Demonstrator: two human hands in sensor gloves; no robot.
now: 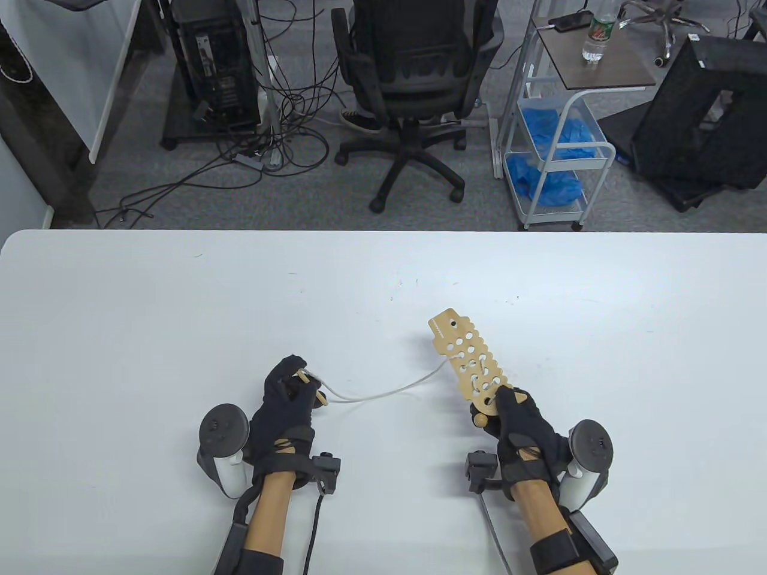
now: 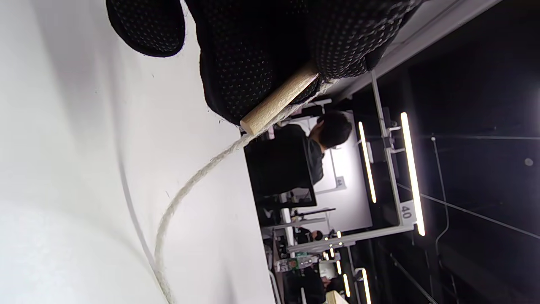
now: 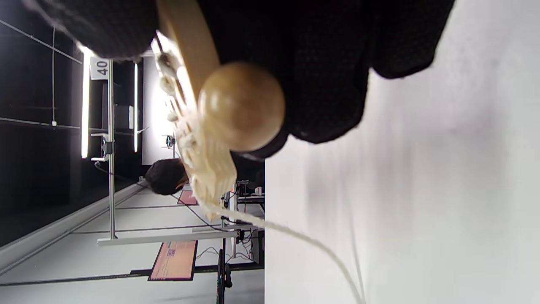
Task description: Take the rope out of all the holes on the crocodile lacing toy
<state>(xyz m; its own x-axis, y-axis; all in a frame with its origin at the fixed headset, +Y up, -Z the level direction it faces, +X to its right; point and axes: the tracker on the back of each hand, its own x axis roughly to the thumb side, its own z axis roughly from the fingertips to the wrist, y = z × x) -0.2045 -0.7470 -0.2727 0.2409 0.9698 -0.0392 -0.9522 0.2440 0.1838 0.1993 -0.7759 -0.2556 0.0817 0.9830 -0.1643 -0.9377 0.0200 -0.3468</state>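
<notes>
The wooden crocodile lacing toy [image 1: 469, 359] is a flat board with several holes, held tilted above the white table [image 1: 180, 299]. My right hand [image 1: 509, 413] grips its near end, next to a wooden ball [image 1: 480, 419] that fills the right wrist view [image 3: 240, 105]. White rope [image 1: 383, 392] is laced through the board's lower holes and runs left in a slack curve. My left hand [image 1: 293, 389] holds the rope's wooden needle [image 2: 278, 103] between the fingers, with the rope [image 2: 190, 185] trailing from it.
The table's far edge [image 1: 383, 232] lies well beyond the toy. Behind it stand an office chair [image 1: 413, 78], a wire cart [image 1: 557, 156] with blue gloves, and floor cables. Both hands are near the front edge.
</notes>
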